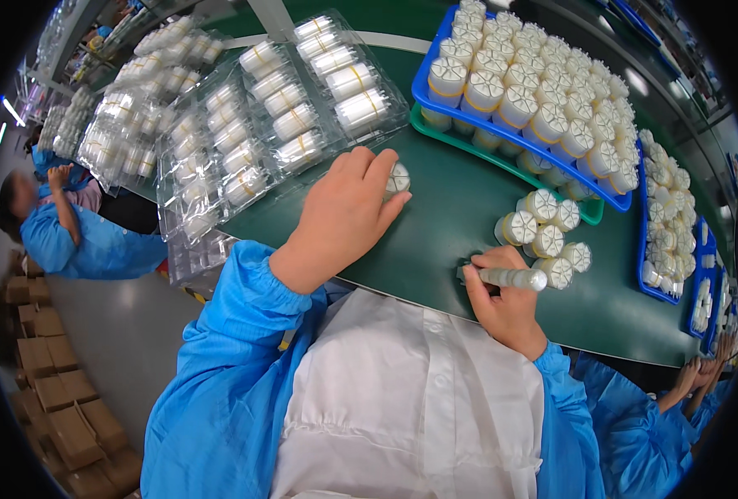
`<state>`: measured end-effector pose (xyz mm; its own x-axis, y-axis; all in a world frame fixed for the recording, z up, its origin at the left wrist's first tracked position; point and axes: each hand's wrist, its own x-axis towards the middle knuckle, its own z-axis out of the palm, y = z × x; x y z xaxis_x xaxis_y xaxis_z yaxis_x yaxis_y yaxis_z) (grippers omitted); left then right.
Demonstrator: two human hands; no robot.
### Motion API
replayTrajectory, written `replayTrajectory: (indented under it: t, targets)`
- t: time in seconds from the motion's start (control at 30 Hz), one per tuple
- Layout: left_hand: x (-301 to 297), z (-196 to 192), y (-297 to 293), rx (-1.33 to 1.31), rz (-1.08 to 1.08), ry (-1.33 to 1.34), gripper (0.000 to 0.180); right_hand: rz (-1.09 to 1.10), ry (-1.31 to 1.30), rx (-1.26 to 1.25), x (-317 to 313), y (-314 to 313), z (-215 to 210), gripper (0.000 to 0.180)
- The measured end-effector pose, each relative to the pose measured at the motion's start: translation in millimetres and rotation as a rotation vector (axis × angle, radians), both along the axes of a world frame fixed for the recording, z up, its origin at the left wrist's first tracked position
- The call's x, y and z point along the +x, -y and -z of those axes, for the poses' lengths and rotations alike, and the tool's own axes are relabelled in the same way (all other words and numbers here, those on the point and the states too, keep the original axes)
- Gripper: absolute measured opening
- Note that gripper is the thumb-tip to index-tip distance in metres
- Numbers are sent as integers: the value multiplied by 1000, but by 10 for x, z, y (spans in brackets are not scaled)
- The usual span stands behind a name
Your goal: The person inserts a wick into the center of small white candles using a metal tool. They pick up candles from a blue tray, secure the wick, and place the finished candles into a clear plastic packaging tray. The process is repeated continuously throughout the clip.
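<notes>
White cylinder: standing on the green table, turning a spoked end up toward the camera; running its long axis nearly along the line of sight, so leaving any slight tilt impossible to tell.
Left hand: being the nearer of the two; gripping the cylinder between thumb and index finger, closing around it from the left.
Key relation: lying beyond the right hand and to its left, across bare table, well apart from the marker.
Right hand: gripping the marker, curling closed around its barrel.
Pale marker: lying roughly crosswise to the body, pointing its rounded end right and its other, partly hidden end left.
Loose cylinders: clustering just beyond the right hand and to its right, mostly showing spoked ends.
Blue tray: resting over the green tray, holding close-packed rows of cylinders, spoked ends up.
Clear plastic trays: spreading beyond the left hand and to its left, carrying yellow-banded cylinders on their sides.
</notes>
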<state>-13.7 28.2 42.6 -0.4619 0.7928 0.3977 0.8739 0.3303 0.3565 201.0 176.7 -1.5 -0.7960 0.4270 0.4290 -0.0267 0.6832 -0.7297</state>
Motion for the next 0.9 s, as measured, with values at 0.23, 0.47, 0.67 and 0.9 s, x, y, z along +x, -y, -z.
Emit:
replayTrajectory:
  t: [0.23,0.47,0.67,0.9]
  targets:
    - [-327,-344,240,102,-153,18,41,-26,-17,35,-2,-10,-8,18]
    - [-1717,-650,300,-111,-516,-439,45,-53,-14,50,-27,-6,-31,20]
    - [-2266,-400,12,-480,-482,-645,38,-21,-21,49,-15,-20,-23,19]
    - [-1947,-727,-5,-227,-444,-503,35,-10,-17,10,-5,2,-44,17]
